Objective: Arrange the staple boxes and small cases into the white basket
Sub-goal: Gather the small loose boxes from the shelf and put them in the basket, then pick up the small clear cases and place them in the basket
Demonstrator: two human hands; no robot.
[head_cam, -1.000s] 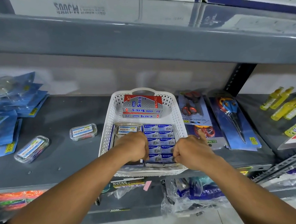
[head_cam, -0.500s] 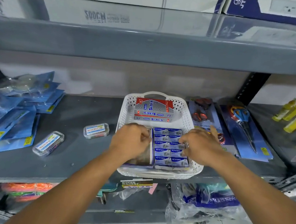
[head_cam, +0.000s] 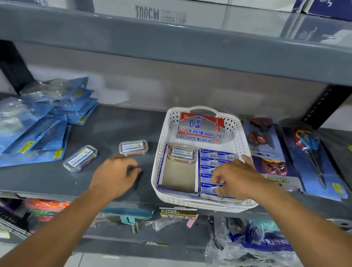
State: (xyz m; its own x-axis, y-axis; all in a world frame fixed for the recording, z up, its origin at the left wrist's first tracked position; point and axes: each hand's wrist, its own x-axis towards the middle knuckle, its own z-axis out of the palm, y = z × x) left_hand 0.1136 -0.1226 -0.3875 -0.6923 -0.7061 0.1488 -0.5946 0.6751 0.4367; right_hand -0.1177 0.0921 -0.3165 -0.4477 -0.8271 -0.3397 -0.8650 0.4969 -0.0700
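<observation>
- A white basket (head_cam: 160, 153) with a perforated wall and a handle at its far end sits on a grey shelf (head_cam: 111, 127); every place below is given from this basket.
- Inside, at the far end, lie two red-and-silver staple boxes (head_cam: 200, 128), one stacked on the other.
- Inside, on the near right, small blue staple boxes (head_cam: 210, 161) are packed in neat rows.
- Inside, on the near left, an open cardboard tray (head_cam: 178, 174) shows a bare brown floor, with one small clear case (head_cam: 182, 154) resting at its far end.
- The right hand (head_cam: 237, 178) is over the blue boxes, fingers curled down with the fingertips on the nearest row; whether it grips a box cannot be told.
- The left hand (head_cam: 116, 175) is outside, just left of the basket, above the shelf with fingers loosely curled and nothing in them.
- Just left of the basket, beyond the left hand, a second clear case (head_cam: 133, 147) lies on the shelf; a third clear case (head_cam: 80, 158) lies further left, tilted.
- Well to the left sits a spread pile of blue blister packs (head_cam: 32, 123).
- To the right lie carded scissors (head_cam: 310, 159) in blue packaging.
</observation>
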